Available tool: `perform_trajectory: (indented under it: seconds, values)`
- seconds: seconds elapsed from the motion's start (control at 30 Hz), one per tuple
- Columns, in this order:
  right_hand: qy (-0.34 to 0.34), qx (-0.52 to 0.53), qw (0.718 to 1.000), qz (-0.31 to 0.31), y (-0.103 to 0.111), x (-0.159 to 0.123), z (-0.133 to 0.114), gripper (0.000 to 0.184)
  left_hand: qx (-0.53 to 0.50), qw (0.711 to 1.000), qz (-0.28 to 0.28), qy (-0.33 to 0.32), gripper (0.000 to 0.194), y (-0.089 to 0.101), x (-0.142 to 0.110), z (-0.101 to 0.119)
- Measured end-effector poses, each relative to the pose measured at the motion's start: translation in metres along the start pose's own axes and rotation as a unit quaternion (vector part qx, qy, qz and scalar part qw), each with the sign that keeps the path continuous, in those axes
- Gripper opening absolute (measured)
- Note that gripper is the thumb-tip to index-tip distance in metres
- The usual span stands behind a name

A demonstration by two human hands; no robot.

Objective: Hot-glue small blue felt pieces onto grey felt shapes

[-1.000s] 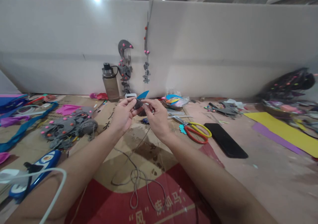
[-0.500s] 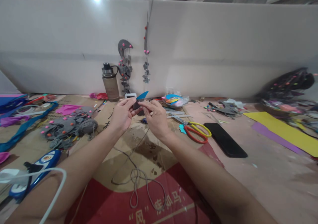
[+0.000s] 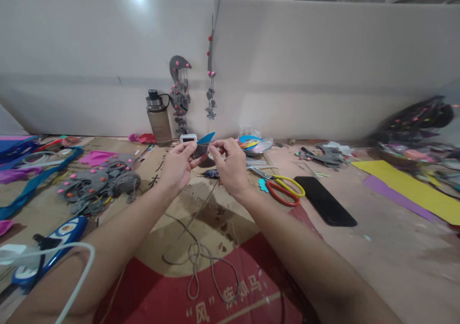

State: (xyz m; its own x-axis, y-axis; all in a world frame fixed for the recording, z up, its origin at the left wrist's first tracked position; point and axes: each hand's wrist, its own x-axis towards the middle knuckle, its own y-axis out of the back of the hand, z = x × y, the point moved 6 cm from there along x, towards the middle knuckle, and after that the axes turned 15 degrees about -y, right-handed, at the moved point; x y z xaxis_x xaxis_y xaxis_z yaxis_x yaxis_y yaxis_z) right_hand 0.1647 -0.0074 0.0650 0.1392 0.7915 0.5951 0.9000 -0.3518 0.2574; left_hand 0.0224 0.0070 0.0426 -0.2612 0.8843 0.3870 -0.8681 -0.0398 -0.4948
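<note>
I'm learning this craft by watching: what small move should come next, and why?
Probably the right hand should gently draw up some cord: it rises toward that hand and lies in loose, crossing loops below, while the left hand pinches the dark grey piece.

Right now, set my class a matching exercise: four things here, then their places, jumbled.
1. Dark grey flat piece
2. Thin grey cord
3. Translucent brown bottle
4. Metal scissors with red and yellow handles

A. near the pale back wall
B. pinched in the left hand
C. beside the black rectangular phone
D. looped on red-and-tan cardboard

Pairs: 1-B; 2-D; 3-A; 4-C
</note>
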Motion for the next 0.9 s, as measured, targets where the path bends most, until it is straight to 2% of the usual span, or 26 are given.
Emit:
perform_trajectory:
  seconds: [0.2, 0.5, 0.63, 0.7, 0.9]
  values:
    - [-0.01, 0.001, 1.0, 0.019, 0.003, 0.003, 0.004, 0.011, 0.005, 1.0, -0.027, 0.005, 0.01, -0.001, -0.002, -0.004]
    - [-0.024, 0.011, 0.999, 0.03, 0.004, 0.005, 0.006, 0.013, 0.003, 0.999, -0.039, 0.024, 0.009, -0.004, -0.005, -0.006]
    - [-0.077, 0.059, 0.995, 0.014, 0.001, 0.008, 0.015, 0.015, 0.002, 0.999, -0.043, 0.025, 0.008, -0.005, -0.005, -0.007]
    - [-0.117, 0.101, 0.988, -0.014, -0.003, 0.01, 0.021, 0.017, 0.004, 0.999, -0.049, 0.022, 0.009, -0.005, -0.005, -0.007]
    - [-0.235, 0.223, 0.94, -0.108, -0.017, 0.013, 0.038, 0.024, 0.017, 0.998, -0.053, 0.017, 0.013, -0.004, -0.004, -0.006]
